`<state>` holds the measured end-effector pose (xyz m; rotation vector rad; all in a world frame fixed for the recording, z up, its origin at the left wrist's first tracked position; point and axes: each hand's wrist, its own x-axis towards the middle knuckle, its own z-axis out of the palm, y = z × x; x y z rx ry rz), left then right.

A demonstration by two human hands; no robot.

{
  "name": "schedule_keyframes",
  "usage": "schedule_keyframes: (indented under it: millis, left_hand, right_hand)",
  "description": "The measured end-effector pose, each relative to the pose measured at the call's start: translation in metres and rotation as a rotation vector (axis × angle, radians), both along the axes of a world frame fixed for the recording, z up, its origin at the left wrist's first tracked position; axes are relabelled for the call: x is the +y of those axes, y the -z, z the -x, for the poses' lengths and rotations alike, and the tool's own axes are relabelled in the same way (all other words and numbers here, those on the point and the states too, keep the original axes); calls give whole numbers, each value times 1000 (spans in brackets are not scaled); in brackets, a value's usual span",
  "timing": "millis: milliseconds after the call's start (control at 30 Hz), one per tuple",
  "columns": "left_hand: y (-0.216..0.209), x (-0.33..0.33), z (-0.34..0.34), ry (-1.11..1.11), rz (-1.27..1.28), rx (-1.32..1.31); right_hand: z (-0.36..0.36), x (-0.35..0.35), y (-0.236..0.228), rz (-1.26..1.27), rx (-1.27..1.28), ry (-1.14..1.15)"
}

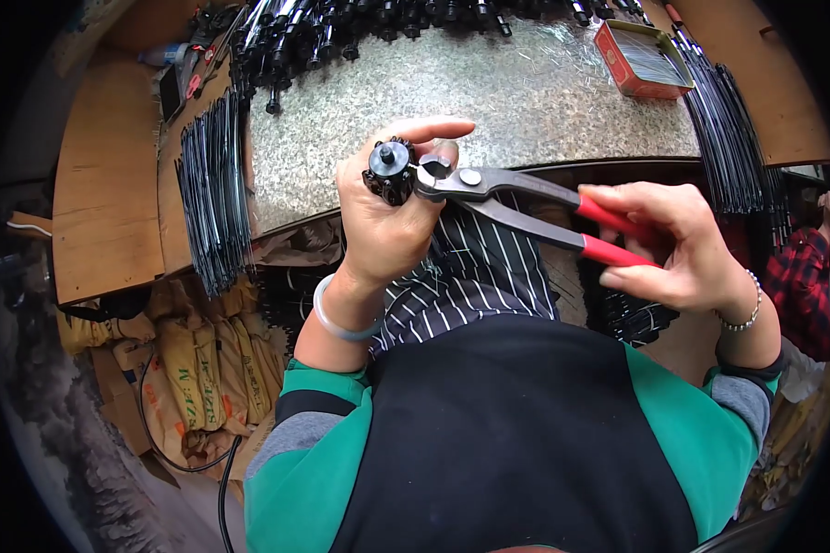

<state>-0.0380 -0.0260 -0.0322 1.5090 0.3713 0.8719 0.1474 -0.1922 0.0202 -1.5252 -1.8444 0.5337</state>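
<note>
My left hand (378,226) is wrapped round what looks like a black umbrella frame (389,161), seen end-on with its round top and short centre stud facing up. Small black rib ends ring that top. My left index finger points out to the right over the pincers' head. In my right hand (687,244) are the red-handled pincers (516,198), their handles somewhat apart. The steel jaws sit against the right side of the frame's top, by my left thumb. Whether they grip a wire there is too small to tell.
A speckled worktop (526,101) lies ahead, with a heap of black frames (314,32) at its far side. Thin black ribs hang in bundles at left (214,184) and right (733,138). A red tin (632,83) holds fine wires. Sacks (217,369) stand lower left; another person's plaid sleeve (800,276) shows at right.
</note>
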Motion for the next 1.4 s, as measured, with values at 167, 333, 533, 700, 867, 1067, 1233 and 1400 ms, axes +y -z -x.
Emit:
schedule_keyframes:
  millis: [167,333,533,700,867,1067,1233,1400]
  left_hand:
    - [4,0,-2,15,-121,27]
    - [1,-8,-7,48,170,-68]
    - [-6,-11,-10,36,284,-109]
    - [-2,-7,-5,66,193,-146]
    - [0,-3,-1,62,32,-93]
    - [-7,0,-1,-8,-290,30]
    - [-12,4,-5,-120,-219,15]
    - [-16,38,9,164,277,-381]
  right_hand:
    - [5,-7,28,743,1172,-77]
    - [12,-6,36,551,954,-121]
    - [13,-2,34,548,819,-145]
    - [6,0,14,633,711,-99]
    - [3,-3,-7,587,534,-43]
    - [5,-3,-41,475,152,4]
    - [14,0,-18,172,-3,26]
    - [-20,23,61,23,-153,299]
